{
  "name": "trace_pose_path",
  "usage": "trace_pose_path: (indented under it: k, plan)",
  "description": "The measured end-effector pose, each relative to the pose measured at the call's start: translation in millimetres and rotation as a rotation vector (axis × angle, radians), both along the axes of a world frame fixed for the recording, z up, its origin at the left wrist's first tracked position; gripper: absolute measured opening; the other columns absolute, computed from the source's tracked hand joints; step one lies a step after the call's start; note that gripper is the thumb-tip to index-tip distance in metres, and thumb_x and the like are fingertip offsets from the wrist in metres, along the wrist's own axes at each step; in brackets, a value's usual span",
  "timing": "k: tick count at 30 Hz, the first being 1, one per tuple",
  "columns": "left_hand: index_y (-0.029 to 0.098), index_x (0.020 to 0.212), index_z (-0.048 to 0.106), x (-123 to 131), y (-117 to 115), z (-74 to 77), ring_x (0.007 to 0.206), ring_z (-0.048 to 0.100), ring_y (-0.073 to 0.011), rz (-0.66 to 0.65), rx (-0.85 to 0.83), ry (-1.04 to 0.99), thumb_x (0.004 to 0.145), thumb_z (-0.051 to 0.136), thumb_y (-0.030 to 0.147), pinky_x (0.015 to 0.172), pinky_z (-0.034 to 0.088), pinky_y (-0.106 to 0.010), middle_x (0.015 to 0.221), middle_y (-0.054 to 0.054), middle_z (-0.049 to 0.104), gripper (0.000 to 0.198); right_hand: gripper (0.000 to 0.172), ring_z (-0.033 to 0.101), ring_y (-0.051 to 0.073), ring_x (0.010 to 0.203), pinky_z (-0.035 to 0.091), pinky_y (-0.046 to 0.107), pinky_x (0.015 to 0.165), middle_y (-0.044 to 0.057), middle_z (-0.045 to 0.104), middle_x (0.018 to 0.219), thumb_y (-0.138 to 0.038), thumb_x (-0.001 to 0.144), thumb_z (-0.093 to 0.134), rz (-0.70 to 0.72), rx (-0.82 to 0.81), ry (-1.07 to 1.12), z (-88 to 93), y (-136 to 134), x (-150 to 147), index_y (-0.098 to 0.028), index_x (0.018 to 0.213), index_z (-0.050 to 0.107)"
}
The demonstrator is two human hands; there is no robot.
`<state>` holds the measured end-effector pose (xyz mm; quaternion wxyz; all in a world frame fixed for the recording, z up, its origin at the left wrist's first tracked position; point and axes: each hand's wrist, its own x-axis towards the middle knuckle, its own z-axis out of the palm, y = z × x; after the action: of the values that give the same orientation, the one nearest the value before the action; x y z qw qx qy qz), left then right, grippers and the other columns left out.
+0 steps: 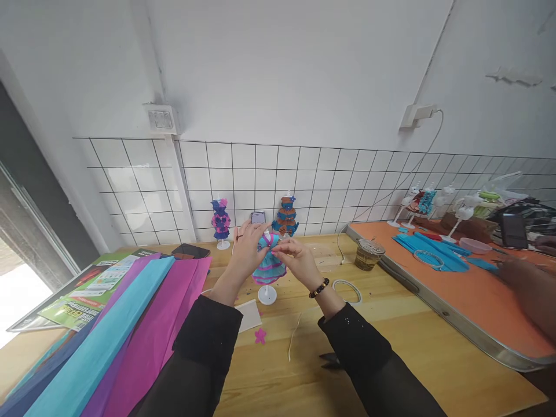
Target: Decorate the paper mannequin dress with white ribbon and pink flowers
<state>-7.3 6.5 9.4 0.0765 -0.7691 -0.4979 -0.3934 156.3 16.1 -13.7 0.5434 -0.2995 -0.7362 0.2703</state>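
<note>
A miniature dress form in a light-blue and pink paper dress [269,270] stands upright on a round white base [267,295]. My left hand [247,250] is closed around its upper left side, with fingers over the top. My right hand [299,259] pinches at the front of the bodice; whatever lies between its fingertips is too small to make out. Below the base, a pink paper flower [260,336] lies beside a white card [249,316]. Near my right forearm are a pale string [294,337], a white ring [357,291] and dark scissors [330,361], partly hidden.
Coloured paper sheets [152,324] cover the left side. Two dressed forms, one navy and pink [221,223], one brown and blue [286,215], stand by the wall. A brown cup [368,255] sits near an orange board [486,307], where another person's hand [521,272] rests.
</note>
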Motion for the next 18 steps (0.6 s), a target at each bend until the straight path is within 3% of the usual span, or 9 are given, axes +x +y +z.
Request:
trace_pose_path:
  k: [4,18]
  plan:
    - [0.028,0.127,0.042,0,1,0.2,0.129,0.026,-0.0264,0.011,-0.017,0.018,0.071,0.051,0.011,0.106,0.018,-0.052,0.124,-0.004,0.05,0.059,0.009,0.058,0.015,0.074,0.048,0.029,0.067,0.003,0.064,0.077,-0.028,0.072,0.064,0.073,-0.067,0.043,3.0,3,-7,-0.022,0.076,0.07]
    - [0.029,0.126,0.042,-2,1,-1.6,0.13,0.025,-0.0253,-0.01,-0.012,0.003,0.074,0.051,0.014,0.107,0.017,-0.051,0.123,-0.003,0.05,0.056,0.016,0.059,0.015,0.07,0.049,0.03,0.065,0.002,0.066,0.076,-0.032,0.071,0.064,0.071,-0.166,0.116,-1.8,14,-15,-0.02,0.081,0.065]
